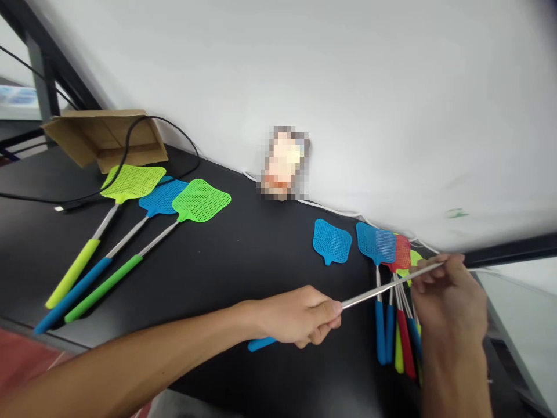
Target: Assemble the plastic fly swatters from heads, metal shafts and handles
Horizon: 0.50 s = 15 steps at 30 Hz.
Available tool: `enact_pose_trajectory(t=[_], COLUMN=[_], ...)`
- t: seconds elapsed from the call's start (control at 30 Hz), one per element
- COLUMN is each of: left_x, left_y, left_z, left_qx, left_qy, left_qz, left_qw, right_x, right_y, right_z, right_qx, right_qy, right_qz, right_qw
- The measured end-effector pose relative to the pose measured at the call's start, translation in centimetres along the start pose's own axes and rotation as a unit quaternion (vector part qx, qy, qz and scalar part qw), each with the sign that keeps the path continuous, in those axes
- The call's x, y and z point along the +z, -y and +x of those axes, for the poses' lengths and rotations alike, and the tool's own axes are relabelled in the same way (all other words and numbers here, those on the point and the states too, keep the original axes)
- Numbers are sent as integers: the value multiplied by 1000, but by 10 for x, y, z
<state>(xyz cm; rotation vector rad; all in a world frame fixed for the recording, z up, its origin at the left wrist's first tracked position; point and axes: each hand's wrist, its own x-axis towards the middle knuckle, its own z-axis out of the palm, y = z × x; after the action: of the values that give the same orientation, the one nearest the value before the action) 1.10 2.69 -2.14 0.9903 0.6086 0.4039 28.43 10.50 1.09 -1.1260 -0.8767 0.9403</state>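
Observation:
A fly swatter handle (365, 296), a silver metal rod with a blue grip, slants upward to the right across the black table. My left hand (300, 316) is closed around it where rod meets grip; the blue end shows below the wrist. At the rod's far tip, my right hand (452, 296) pinches it between thumb and fingers. Just behind the rod lies a loose blue swatter head (332, 241) with no rod in it. Under and beyond the rod sit several swatters, among them a blue one (376, 242) and a red one (401, 251), partly hidden by my right hand.
On the left, yellow-green (133, 183), blue (162, 196) and green (201, 200) fly swatters lie side by side. An open cardboard box (122, 136) and a black cable (126, 157) are behind them. A blurred-out phone-like device (285, 162) leans on the white wall (339, 75).

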Motion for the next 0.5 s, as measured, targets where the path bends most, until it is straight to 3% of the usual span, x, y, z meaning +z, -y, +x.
enact_pose_trajectory(t=[0.1, 0.23, 0.4, 0.5], left_x=[-1, -2, -1, 1], left_y=[2, 1, -2, -4], left_z=[2, 5, 7, 7], left_qx=[-3, 10, 94, 124], left_qy=[-17, -58, -122, -135], left_qz=[19, 21, -22, -29], left_qw=[1000, 998, 988, 983], right_x=[5, 41, 82, 88], right_y=[-2, -13, -32, -39], right_z=[-1, -31, -91, -109], right_qx=[22, 24, 143, 161], right_qy=[-12, -2, 168, 197], right_qz=[38, 17, -24, -35], right_qw=[999, 1000, 975, 966])
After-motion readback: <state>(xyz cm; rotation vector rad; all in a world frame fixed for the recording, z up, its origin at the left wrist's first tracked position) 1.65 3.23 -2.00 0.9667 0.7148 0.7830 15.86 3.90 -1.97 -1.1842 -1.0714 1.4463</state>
